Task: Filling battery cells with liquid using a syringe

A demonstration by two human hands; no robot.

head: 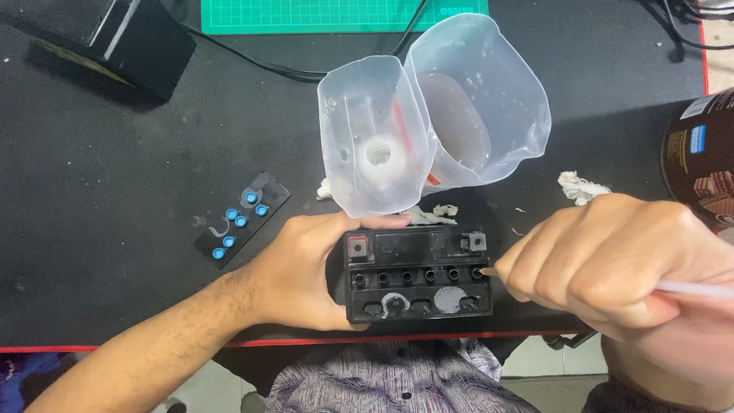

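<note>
Holding the small black battery (418, 274) at the near edge of the table (115, 176), the left hand (306, 268) wraps its left end — thumb across the far top edge, fingers under the near side. The battery lies with its top face toward the camera, showing a row of six open filler holes and two terminals at the far corners; pale smears mark its near strip.

The right hand (612, 264) is closed around a thin white stick (692, 288), which runs out to the right past the palm. Its pale tip (485, 270) shows just beyond the fingertips, at the rightmost filler hole; whether it enters the hole cannot be told.

Just beyond the battery stand two cut translucent plastic containers (432, 115), touching each other — the left one shows a white neck inside, the right one holds a cloudy, greyish residue. Scraps of white wadding (579, 186) lie on the table around their bases and to the right.

To the left of the battery, well apart from it, lies a black cap strip (241, 219) with blue plugs on it. A black box (107, 38) sits at the far left corner, a green cutting mat (321, 15) along the far edge, with a black cable (290, 73) running across it. A dark round canister (703, 157) stands at the right edge, partly out of view.
</note>
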